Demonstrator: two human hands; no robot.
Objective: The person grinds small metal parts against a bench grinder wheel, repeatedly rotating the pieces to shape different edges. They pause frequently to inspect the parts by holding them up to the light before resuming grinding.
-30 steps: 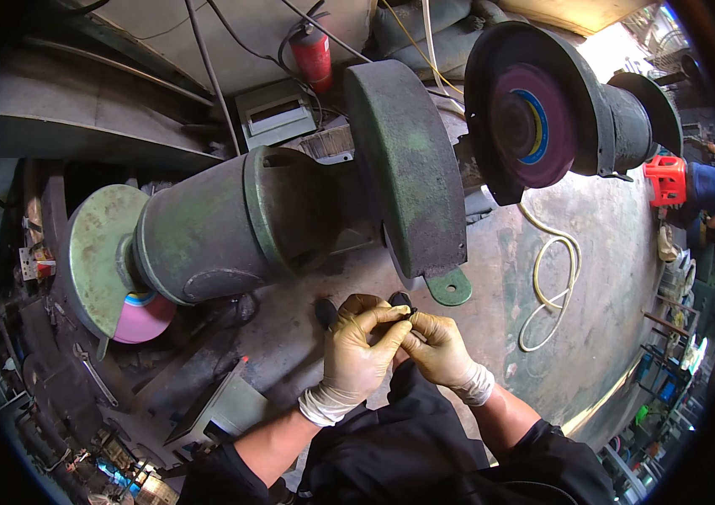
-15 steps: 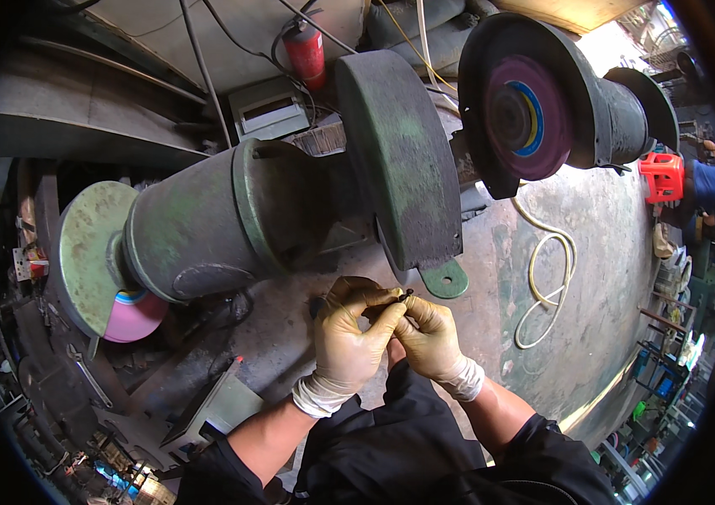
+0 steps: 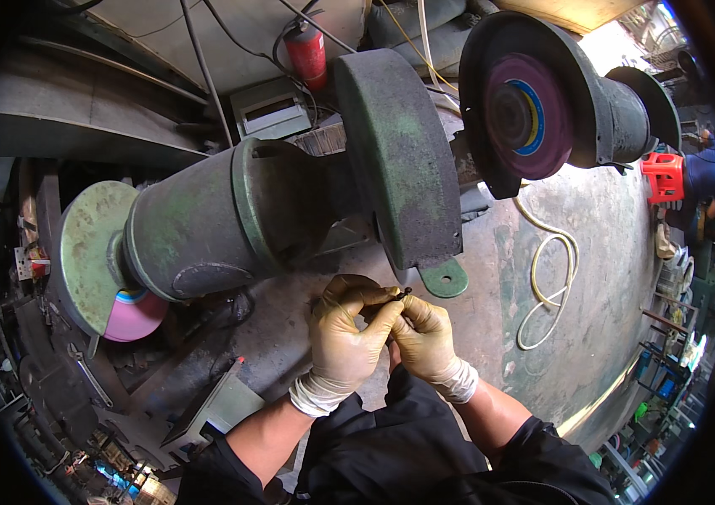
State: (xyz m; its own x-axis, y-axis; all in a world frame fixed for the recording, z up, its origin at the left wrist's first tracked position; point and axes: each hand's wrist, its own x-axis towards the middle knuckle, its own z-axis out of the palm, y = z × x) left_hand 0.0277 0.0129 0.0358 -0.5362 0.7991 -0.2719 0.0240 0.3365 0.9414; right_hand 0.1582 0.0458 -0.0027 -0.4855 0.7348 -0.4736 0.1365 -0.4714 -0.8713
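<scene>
Both my hands wear pale rubber gloves and meet just below a big green bench grinder (image 3: 231, 223). My left hand (image 3: 347, 332) and my right hand (image 3: 426, 337) pinch one small dark metal piece (image 3: 397, 294) between their fingertips. The piece sits close under the grinder's wide green wheel guard (image 3: 399, 160) and beside its round mounting lug (image 3: 443, 279). Most of the piece is hidden by my fingers.
A pink grinding wheel (image 3: 132, 313) shows under the left guard. A second grinder with a purple wheel (image 3: 530, 118) stands at the upper right. A coiled pale hose (image 3: 547, 282) lies on the floor, a red extinguisher (image 3: 307, 52) behind, a red stool (image 3: 664, 175) far right.
My two hands have kept together on the small piece and shifted slightly up toward the wheel guard. The view has drifted a little.
</scene>
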